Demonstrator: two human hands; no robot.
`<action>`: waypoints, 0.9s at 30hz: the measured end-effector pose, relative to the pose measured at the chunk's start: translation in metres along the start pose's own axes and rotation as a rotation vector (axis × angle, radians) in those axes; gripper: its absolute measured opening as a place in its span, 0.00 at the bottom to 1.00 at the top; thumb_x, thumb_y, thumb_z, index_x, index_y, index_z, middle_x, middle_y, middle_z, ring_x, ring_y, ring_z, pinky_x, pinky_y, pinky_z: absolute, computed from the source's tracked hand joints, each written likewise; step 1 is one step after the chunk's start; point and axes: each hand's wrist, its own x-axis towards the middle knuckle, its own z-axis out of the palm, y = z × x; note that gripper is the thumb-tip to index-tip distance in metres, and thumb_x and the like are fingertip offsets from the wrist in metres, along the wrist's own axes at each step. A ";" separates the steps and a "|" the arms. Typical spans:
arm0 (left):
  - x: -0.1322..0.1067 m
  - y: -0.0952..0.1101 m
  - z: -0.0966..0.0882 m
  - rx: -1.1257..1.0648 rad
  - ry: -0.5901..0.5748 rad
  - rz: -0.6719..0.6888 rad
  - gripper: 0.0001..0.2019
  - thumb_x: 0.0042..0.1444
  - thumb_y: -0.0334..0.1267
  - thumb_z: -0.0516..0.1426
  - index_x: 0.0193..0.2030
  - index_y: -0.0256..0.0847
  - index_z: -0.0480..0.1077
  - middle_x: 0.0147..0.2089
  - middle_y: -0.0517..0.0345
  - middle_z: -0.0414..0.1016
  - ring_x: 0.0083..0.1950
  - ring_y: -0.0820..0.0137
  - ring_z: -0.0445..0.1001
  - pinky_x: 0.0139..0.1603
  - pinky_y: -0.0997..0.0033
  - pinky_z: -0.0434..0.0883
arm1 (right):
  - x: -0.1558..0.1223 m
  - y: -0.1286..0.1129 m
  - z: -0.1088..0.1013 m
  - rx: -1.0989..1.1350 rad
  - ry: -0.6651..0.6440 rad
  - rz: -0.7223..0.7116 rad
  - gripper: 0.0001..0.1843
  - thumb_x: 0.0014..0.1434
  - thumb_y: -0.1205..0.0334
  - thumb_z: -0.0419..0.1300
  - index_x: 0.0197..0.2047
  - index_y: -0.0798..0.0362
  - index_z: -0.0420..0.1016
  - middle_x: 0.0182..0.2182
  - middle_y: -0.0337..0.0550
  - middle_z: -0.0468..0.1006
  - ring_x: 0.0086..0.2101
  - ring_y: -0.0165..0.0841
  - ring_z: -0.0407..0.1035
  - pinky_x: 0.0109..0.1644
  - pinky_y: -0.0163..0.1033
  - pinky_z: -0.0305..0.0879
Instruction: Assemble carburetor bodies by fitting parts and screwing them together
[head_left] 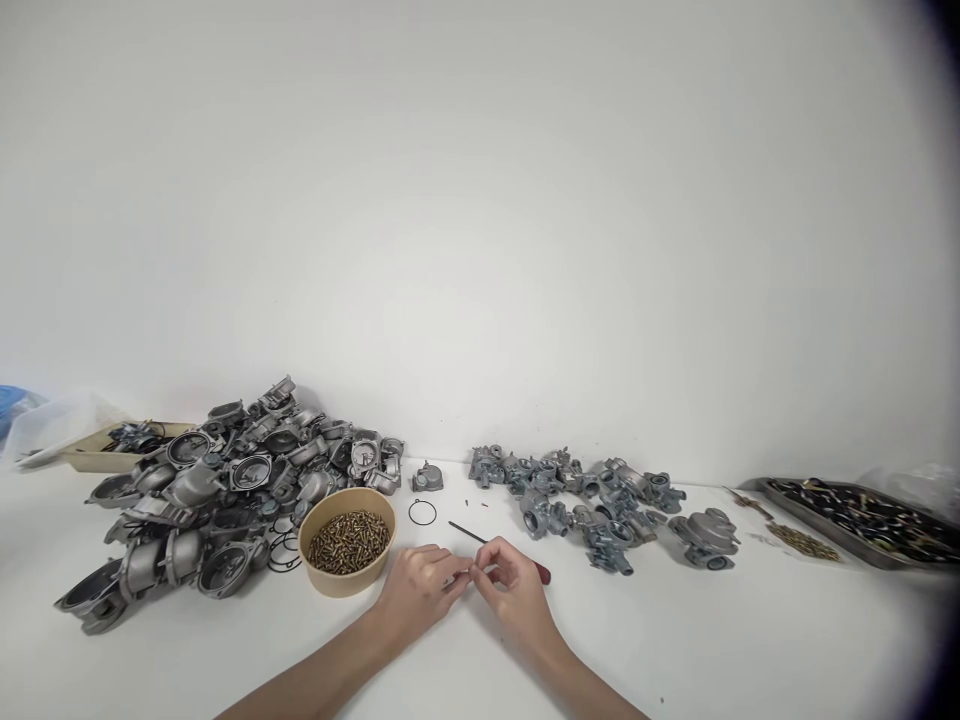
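Note:
My left hand and my right hand meet fingertip to fingertip low in the middle of the view. Both are pinched closed around something too small to make out. Beneath my right hand lies a screwdriver, its dark shaft pointing up and left and its red handle end showing at the right. Just left of my left hand stands a round paper tub filled with small brass-coloured screws. A thin black rubber ring lies flat beyond my hands, near a single grey metal bowl-shaped part.
A large heap of metal carburetor bowls covers the left. Several carburetor bodies lie to the right, with an assembled carburetor. Brass pieces and a tray of dark parts sit far right. A white wall rises behind.

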 end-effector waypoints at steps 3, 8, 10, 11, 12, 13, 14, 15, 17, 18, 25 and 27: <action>0.000 0.000 0.000 0.001 -0.007 -0.001 0.09 0.65 0.35 0.56 0.37 0.43 0.77 0.23 0.61 0.75 0.23 0.72 0.71 0.26 0.74 0.61 | 0.000 0.001 -0.001 -0.021 0.001 0.005 0.09 0.61 0.60 0.62 0.31 0.51 0.67 0.28 0.37 0.70 0.29 0.33 0.65 0.33 0.37 0.61; 0.000 0.001 -0.001 0.001 -0.020 -0.002 0.09 0.65 0.34 0.56 0.36 0.43 0.77 0.24 0.61 0.76 0.23 0.72 0.72 0.25 0.74 0.60 | 0.001 0.000 -0.002 -0.022 -0.012 0.015 0.11 0.60 0.58 0.63 0.30 0.51 0.67 0.27 0.38 0.71 0.30 0.34 0.66 0.33 0.37 0.61; -0.001 0.001 -0.001 -0.003 -0.025 -0.005 0.09 0.65 0.34 0.56 0.36 0.43 0.77 0.24 0.61 0.76 0.23 0.72 0.72 0.26 0.74 0.61 | 0.001 -0.002 -0.003 -0.019 -0.017 0.019 0.11 0.60 0.58 0.63 0.30 0.51 0.67 0.27 0.38 0.71 0.30 0.35 0.67 0.34 0.37 0.61; -0.001 0.001 -0.001 -0.005 -0.029 -0.007 0.09 0.66 0.35 0.56 0.36 0.43 0.77 0.24 0.60 0.76 0.23 0.72 0.72 0.26 0.74 0.61 | 0.001 -0.002 -0.003 -0.019 -0.017 0.019 0.11 0.60 0.58 0.63 0.30 0.51 0.67 0.27 0.38 0.71 0.30 0.35 0.67 0.34 0.37 0.61; -0.001 0.001 -0.001 -0.008 -0.034 -0.009 0.10 0.66 0.35 0.56 0.36 0.43 0.77 0.24 0.60 0.76 0.23 0.72 0.72 0.26 0.75 0.61 | 0.001 -0.003 -0.003 -0.021 -0.017 0.020 0.11 0.60 0.58 0.63 0.30 0.51 0.67 0.27 0.38 0.71 0.30 0.35 0.67 0.34 0.37 0.61; -0.001 0.001 -0.001 -0.010 -0.039 -0.012 0.10 0.67 0.36 0.55 0.36 0.43 0.77 0.24 0.60 0.76 0.23 0.72 0.72 0.26 0.75 0.62 | 0.001 -0.004 -0.003 -0.024 -0.019 0.019 0.11 0.61 0.58 0.63 0.30 0.51 0.67 0.27 0.38 0.71 0.30 0.35 0.67 0.34 0.37 0.61; -0.001 0.001 0.000 -0.013 -0.044 -0.015 0.11 0.67 0.36 0.55 0.35 0.43 0.77 0.24 0.60 0.76 0.23 0.71 0.73 0.26 0.75 0.62 | 0.001 -0.005 -0.004 -0.027 -0.022 0.016 0.11 0.61 0.58 0.63 0.30 0.51 0.67 0.27 0.38 0.72 0.31 0.35 0.67 0.34 0.37 0.61; -0.001 0.000 0.000 -0.015 -0.047 -0.018 0.11 0.67 0.37 0.55 0.35 0.42 0.77 0.24 0.59 0.76 0.23 0.71 0.73 0.26 0.75 0.62 | 0.001 -0.005 -0.004 -0.031 -0.028 0.014 0.11 0.60 0.58 0.63 0.30 0.51 0.68 0.28 0.39 0.72 0.31 0.35 0.68 0.34 0.38 0.61; -0.001 0.000 0.000 -0.019 -0.055 -0.028 0.12 0.68 0.37 0.54 0.35 0.42 0.78 0.24 0.59 0.76 0.23 0.71 0.73 0.25 0.75 0.62 | 0.001 -0.007 -0.003 -0.040 -0.046 0.013 0.11 0.60 0.57 0.64 0.30 0.51 0.68 0.28 0.39 0.73 0.30 0.36 0.68 0.33 0.38 0.62; -0.001 -0.001 0.000 -0.022 -0.058 -0.032 0.13 0.68 0.37 0.54 0.36 0.42 0.78 0.24 0.59 0.77 0.23 0.71 0.73 0.25 0.75 0.62 | 0.001 -0.007 -0.003 -0.042 -0.054 0.013 0.11 0.60 0.56 0.64 0.30 0.51 0.69 0.28 0.40 0.74 0.30 0.36 0.68 0.33 0.38 0.62; 0.002 0.000 -0.003 -0.076 -0.094 -0.070 0.11 0.69 0.37 0.54 0.43 0.45 0.79 0.32 0.58 0.82 0.30 0.69 0.80 0.31 0.77 0.70 | 0.003 -0.006 -0.003 0.088 0.002 0.073 0.16 0.59 0.48 0.66 0.33 0.51 0.70 0.27 0.40 0.74 0.32 0.37 0.70 0.32 0.37 0.63; 0.002 -0.001 -0.004 -0.093 -0.106 -0.074 0.10 0.69 0.37 0.55 0.44 0.46 0.79 0.33 0.60 0.83 0.30 0.70 0.80 0.32 0.77 0.71 | 0.005 -0.004 -0.004 0.134 0.005 0.104 0.18 0.57 0.46 0.67 0.34 0.51 0.71 0.27 0.41 0.74 0.32 0.38 0.71 0.31 0.37 0.63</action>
